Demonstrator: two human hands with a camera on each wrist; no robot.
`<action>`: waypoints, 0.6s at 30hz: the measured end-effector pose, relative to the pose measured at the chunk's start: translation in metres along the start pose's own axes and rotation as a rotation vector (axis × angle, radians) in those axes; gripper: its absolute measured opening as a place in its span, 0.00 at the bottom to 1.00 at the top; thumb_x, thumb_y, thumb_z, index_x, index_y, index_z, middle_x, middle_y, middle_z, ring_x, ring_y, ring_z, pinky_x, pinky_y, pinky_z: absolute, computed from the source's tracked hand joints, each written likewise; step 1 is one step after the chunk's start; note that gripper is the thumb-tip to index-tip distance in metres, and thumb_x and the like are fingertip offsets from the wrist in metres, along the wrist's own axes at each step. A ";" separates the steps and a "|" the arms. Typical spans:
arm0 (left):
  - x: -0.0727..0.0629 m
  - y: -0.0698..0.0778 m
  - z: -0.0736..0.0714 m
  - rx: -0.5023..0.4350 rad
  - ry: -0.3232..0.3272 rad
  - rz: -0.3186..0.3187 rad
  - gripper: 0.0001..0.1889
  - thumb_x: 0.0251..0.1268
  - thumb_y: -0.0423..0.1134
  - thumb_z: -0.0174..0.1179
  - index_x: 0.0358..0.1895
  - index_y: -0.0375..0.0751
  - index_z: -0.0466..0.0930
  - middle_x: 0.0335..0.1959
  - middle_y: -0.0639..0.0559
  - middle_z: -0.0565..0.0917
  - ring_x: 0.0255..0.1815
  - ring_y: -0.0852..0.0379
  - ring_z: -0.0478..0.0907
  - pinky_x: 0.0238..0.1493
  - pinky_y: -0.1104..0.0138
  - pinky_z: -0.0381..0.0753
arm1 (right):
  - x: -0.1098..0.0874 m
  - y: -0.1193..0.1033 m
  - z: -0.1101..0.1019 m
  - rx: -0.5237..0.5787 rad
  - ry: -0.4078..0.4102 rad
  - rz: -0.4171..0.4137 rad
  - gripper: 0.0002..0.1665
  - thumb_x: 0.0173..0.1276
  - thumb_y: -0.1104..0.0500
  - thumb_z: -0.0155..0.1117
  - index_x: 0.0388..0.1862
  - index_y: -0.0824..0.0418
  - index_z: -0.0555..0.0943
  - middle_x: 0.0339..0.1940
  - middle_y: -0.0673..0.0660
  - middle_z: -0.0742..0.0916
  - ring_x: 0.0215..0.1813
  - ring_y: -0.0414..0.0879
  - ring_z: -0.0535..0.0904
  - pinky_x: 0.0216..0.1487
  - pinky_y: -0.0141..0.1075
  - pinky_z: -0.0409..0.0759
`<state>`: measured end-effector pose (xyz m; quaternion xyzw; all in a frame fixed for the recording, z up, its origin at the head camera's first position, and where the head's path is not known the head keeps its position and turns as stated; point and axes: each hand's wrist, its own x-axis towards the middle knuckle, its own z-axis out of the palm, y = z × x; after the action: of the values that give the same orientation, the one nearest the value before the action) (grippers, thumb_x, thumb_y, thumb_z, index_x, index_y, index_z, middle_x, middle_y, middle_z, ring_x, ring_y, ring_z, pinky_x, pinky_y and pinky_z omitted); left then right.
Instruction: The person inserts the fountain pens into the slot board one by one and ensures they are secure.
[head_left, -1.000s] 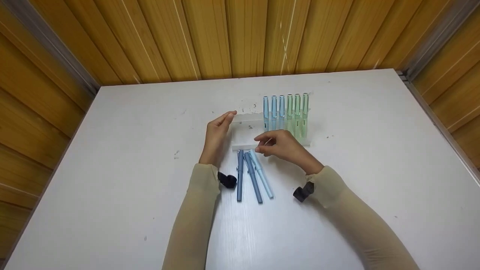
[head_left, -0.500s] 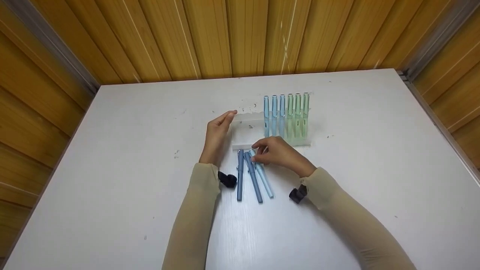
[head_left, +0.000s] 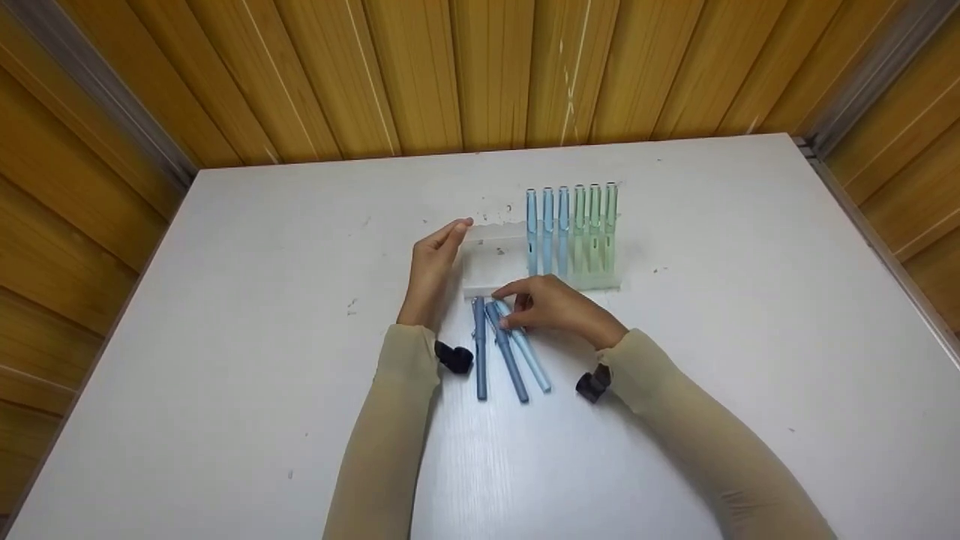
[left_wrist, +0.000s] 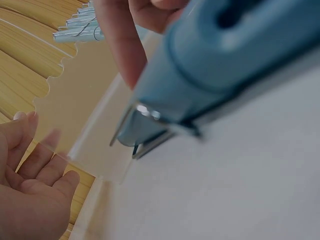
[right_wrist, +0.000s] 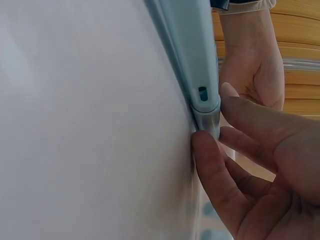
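My left hand (head_left: pixel 436 255) grips the left edge of a clear pen stand (head_left: pixel 487 291); in the left wrist view its fingers lie around the edge of the stand's wavy-topped plate (left_wrist: pixel 75 95). Three pens lie in front of it: two slate-blue pens (head_left: pixel 481 360) and a light blue pen (head_left: pixel 534 364). At the far end of the light blue pen, my right hand (head_left: pixel 551 304) pinches it between thumb and fingers, as the right wrist view shows around the pen (right_wrist: pixel 192 55). A slate-blue pen (left_wrist: pixel 200 65) fills much of the left wrist view.
Three light blue pens (head_left: pixel 547 225) and three green pens (head_left: pixel 595 225) stand upright side by side in the stand's right half. The white table (head_left: pixel 247 337) meets a wood-patterned wall (head_left: pixel 420 75) at the back.
My right hand has come down and slightly left from in front of the stand onto the light blue pen, which has shifted a little. The left hand stays at the stand's edge.
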<state>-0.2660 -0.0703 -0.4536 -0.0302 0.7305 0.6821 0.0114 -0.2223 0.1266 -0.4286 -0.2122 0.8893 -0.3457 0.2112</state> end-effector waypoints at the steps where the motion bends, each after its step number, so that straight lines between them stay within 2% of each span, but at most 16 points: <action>1: 0.000 0.000 0.000 0.006 0.001 -0.002 0.24 0.67 0.58 0.55 0.59 0.52 0.79 0.63 0.56 0.77 0.69 0.59 0.68 0.73 0.62 0.63 | 0.000 0.000 -0.001 -0.004 -0.008 -0.004 0.29 0.58 0.53 0.73 0.58 0.58 0.80 0.27 0.53 0.83 0.29 0.40 0.74 0.33 0.31 0.73; 9: 0.000 0.000 0.000 0.017 0.005 0.010 0.23 0.67 0.57 0.55 0.59 0.51 0.79 0.63 0.56 0.78 0.69 0.58 0.69 0.72 0.62 0.64 | -0.004 0.003 -0.007 -0.028 -0.102 -0.034 0.32 0.60 0.57 0.72 0.64 0.54 0.76 0.28 0.52 0.83 0.30 0.40 0.74 0.35 0.31 0.74; 13: 0.000 0.000 0.000 0.023 0.006 0.005 0.22 0.68 0.57 0.55 0.59 0.52 0.79 0.63 0.57 0.77 0.69 0.59 0.68 0.72 0.62 0.64 | -0.004 0.003 -0.007 -0.030 -0.143 -0.036 0.27 0.60 0.59 0.70 0.60 0.54 0.79 0.26 0.51 0.81 0.29 0.40 0.73 0.34 0.31 0.73; 18: 0.001 0.000 0.001 0.015 0.016 0.012 0.22 0.68 0.55 0.55 0.59 0.49 0.80 0.63 0.55 0.77 0.69 0.58 0.68 0.72 0.61 0.64 | -0.005 0.004 -0.009 -0.008 -0.140 -0.046 0.24 0.57 0.62 0.70 0.54 0.55 0.81 0.28 0.50 0.80 0.30 0.40 0.72 0.35 0.31 0.72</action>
<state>-0.2671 -0.0697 -0.4539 -0.0315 0.7359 0.6763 0.0017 -0.2242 0.1367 -0.4243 -0.2571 0.8687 -0.3311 0.2638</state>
